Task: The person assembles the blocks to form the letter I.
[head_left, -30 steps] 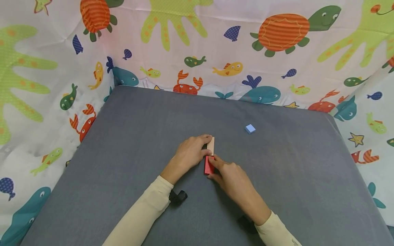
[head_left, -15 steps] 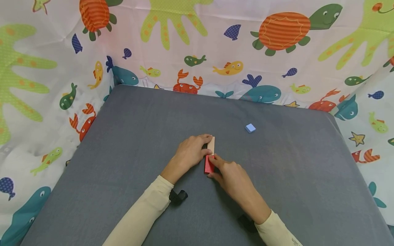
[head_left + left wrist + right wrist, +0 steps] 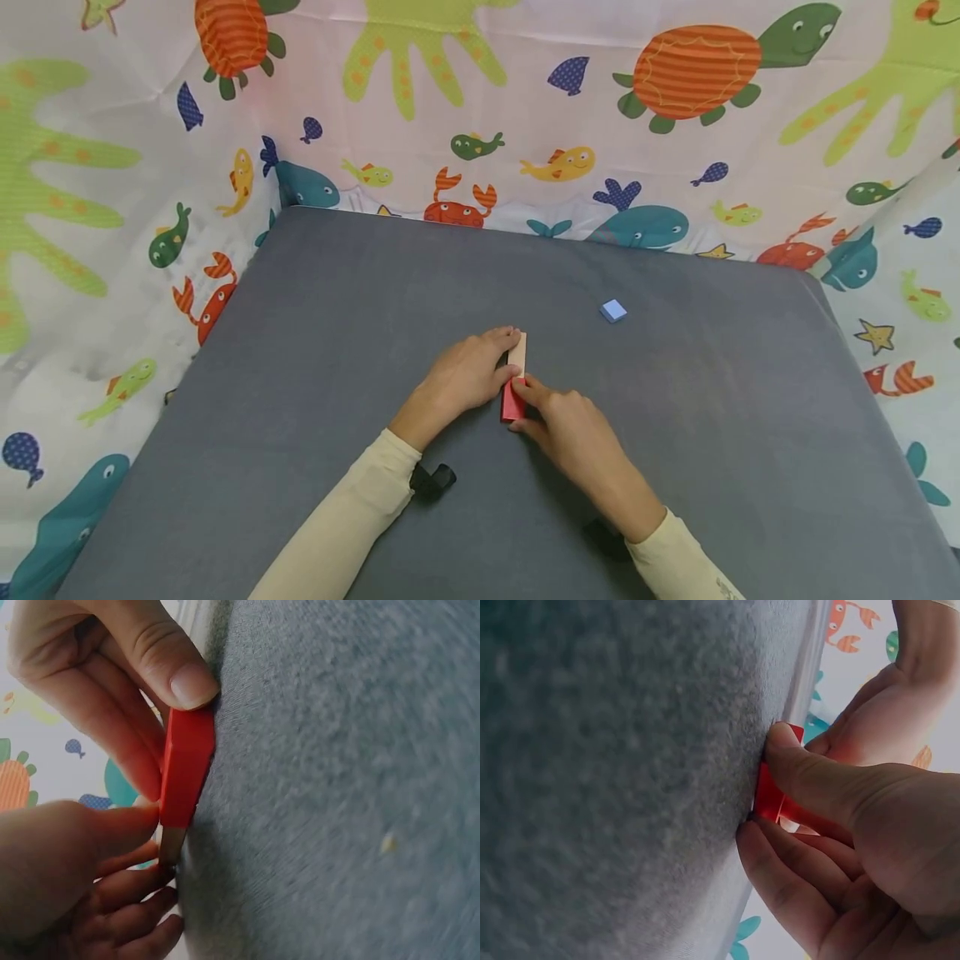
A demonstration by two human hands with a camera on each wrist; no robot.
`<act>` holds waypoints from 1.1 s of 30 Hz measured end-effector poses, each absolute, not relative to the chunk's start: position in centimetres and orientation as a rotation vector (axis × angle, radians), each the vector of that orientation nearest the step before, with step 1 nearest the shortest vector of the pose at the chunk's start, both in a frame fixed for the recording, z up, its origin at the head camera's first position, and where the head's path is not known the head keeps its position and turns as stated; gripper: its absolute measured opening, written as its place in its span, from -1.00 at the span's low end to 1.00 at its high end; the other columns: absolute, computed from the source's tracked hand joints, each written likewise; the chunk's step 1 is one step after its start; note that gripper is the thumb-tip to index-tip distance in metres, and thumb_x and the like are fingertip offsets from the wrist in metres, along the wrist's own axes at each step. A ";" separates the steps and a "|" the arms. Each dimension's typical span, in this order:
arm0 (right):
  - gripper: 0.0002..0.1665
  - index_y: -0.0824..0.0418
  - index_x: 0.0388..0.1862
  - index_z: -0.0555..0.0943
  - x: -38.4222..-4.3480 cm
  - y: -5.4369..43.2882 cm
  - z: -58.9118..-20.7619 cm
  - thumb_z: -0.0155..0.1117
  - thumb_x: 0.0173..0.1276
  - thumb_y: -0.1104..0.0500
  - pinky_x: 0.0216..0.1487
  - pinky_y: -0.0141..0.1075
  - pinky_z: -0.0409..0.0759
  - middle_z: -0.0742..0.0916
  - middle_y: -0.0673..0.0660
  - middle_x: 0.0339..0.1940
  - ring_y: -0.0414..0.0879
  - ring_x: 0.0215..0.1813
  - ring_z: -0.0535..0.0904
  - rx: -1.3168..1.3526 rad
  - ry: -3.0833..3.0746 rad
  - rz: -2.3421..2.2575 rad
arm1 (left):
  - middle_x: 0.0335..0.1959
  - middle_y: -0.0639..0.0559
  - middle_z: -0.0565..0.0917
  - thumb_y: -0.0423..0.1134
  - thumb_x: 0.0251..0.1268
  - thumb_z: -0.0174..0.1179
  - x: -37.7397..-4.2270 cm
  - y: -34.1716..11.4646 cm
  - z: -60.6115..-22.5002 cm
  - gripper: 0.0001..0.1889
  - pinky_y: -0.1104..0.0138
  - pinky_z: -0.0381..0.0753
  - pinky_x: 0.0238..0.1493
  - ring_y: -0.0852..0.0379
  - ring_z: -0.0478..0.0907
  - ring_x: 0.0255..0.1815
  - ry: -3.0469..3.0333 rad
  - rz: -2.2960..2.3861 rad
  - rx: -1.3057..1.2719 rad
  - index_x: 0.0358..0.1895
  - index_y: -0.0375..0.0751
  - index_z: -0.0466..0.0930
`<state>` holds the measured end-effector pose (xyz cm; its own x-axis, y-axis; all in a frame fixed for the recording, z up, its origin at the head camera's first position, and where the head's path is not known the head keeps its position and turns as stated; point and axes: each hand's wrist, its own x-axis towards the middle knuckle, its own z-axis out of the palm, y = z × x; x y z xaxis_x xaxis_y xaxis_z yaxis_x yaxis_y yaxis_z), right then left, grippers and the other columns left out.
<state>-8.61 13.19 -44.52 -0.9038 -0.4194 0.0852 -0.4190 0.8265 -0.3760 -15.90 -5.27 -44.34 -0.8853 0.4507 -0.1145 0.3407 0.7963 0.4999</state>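
A red block (image 3: 513, 407) and a plain wooden block (image 3: 518, 353) lie end to end on the grey cloth, the red one nearer the person. My left hand (image 3: 467, 372) holds the wooden block, thumb at its near end and fingertips at the far end. With thumb and fingers my right hand (image 3: 576, 435) pinches the red block by its ends. In the left wrist view the red block (image 3: 187, 769) meets the wooden block (image 3: 171, 844), which is partly hidden by fingers. The right wrist view shows the red block (image 3: 769, 795) behind my right thumb.
A small light-blue block (image 3: 613, 311) lies apart, farther back and to the right. Grey cloth (image 3: 360, 283) covers the table. Behind and along the sides hangs a white curtain (image 3: 420, 158) printed with sea animals.
The head view has shifted slightly. Both hands keep their hold, and the two blocks stay end to end.
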 end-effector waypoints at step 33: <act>-0.31 0.20 0.47 0.59 -10.5 15.5 -43.1 0.48 0.46 -0.05 0.03 -0.08 0.78 0.81 0.16 0.16 -0.05 0.00 0.82 -0.738 2.722 -0.822 | 0.75 0.00 0.06 0.15 0.38 0.40 -14.9 -6.1 -42.5 -0.11 -0.10 0.28 0.59 0.03 0.03 0.74 2.587 0.612 0.579 0.70 0.11 0.21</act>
<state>-10.54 15.54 -43.09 -0.8545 -0.5172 -0.0487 -0.4039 0.7204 -0.5638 -14.94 -6.10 -42.54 -0.8259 0.4792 -0.2970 0.2951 0.8164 0.4964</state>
